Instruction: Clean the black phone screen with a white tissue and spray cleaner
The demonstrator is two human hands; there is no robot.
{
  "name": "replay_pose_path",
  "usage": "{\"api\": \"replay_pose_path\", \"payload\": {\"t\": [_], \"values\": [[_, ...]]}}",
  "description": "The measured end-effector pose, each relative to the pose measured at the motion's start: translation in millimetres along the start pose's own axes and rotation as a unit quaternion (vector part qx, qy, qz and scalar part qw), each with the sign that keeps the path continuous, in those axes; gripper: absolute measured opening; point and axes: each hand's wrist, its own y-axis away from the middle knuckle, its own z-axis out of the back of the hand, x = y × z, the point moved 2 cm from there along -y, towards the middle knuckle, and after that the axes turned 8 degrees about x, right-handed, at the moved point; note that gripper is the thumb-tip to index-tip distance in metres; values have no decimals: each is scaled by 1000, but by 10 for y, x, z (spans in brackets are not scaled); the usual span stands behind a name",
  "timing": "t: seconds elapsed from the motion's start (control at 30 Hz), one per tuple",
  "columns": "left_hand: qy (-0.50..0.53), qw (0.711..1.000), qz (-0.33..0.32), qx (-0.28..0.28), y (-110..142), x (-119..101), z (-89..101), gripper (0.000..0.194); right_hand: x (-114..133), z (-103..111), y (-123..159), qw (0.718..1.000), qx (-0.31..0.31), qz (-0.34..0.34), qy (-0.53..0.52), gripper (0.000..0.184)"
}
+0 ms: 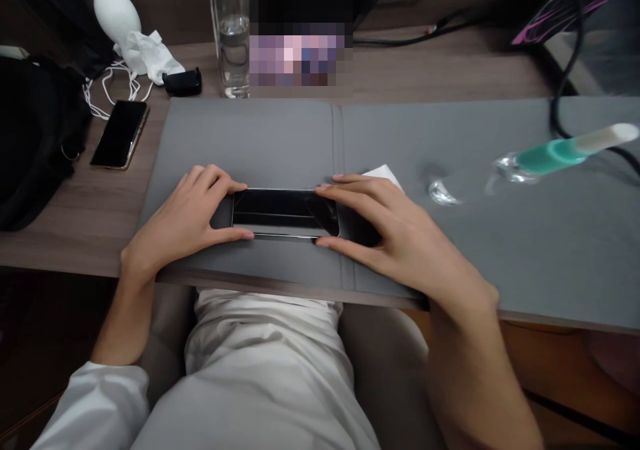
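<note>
A black-screened phone (285, 211) lies sideways, face up, on the grey desk mat (250, 137). My left hand (187, 217) pinches its left end, thumb on the near edge and fingers on the far edge. At the other end, my right hand (400, 230) grips the phone the same way, fingertips at the far edge and thumb at the near one. A pale band of reflection runs along the screen's near side. Behind my right hand, a white piece (384, 173), perhaps paper or cloth, shows only in part.
A clear bottle with a turquoise and white top (555, 155) is on the mat's right side. Another phone (121, 135) lies at left, near white cables (107, 90) and a black clip-like piece (183, 82). A glass water bottle (234, 50) stands behind the mat.
</note>
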Motion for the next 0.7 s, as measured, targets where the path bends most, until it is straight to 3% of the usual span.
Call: {"api": "replay_pose_path", "payload": {"t": [0.7], "values": [[11,1000,8,0,-2,-14,1,65,-3,-9,10,999,17,-39,-6,66]]}}
